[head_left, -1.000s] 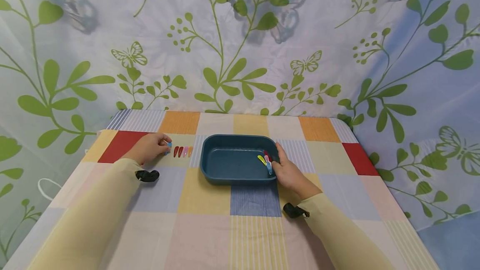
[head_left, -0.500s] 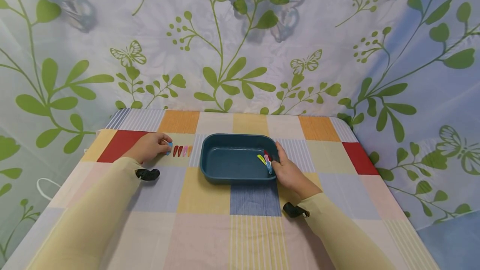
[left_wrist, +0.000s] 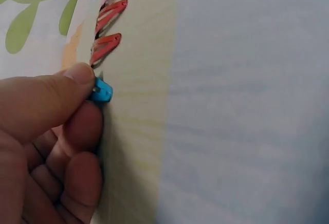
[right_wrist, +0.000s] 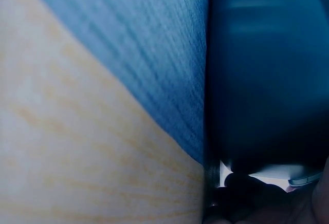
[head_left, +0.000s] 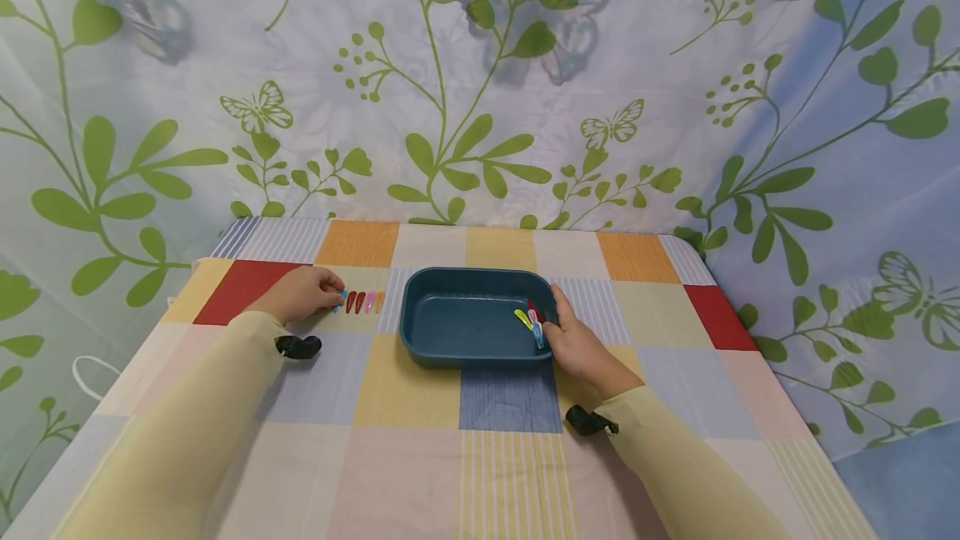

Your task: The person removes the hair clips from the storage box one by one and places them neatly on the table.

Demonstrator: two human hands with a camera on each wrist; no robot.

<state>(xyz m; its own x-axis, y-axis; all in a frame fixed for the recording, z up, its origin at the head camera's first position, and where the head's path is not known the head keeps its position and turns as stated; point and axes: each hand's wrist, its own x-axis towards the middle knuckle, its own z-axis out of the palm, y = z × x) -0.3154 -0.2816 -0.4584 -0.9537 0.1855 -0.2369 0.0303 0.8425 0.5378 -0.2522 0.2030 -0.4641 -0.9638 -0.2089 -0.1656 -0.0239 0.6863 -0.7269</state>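
Note:
At the left of the table, my left hand pinches a blue hair clip between thumb and fingers, close to the cloth; much of the clip is hidden behind the fingertips. It is at the left end of a row with two red hair clips, a pink hair clip and an orange hair clip. My right hand grips the right end of a dark blue tray, thumb over the rim, fingers along the outside. Several hair clips, including a yellow-green hair clip, lie in the tray near that thumb.
A patchwork cloth covers the table. Behind it hangs a leaf-patterned curtain, reaching round the sides. A white cord loops beside the table's left edge.
The blue clip in my left hand has turned and dropped slightly, so less of it shows beside the first red clip. My right hand and the tray stay in place.

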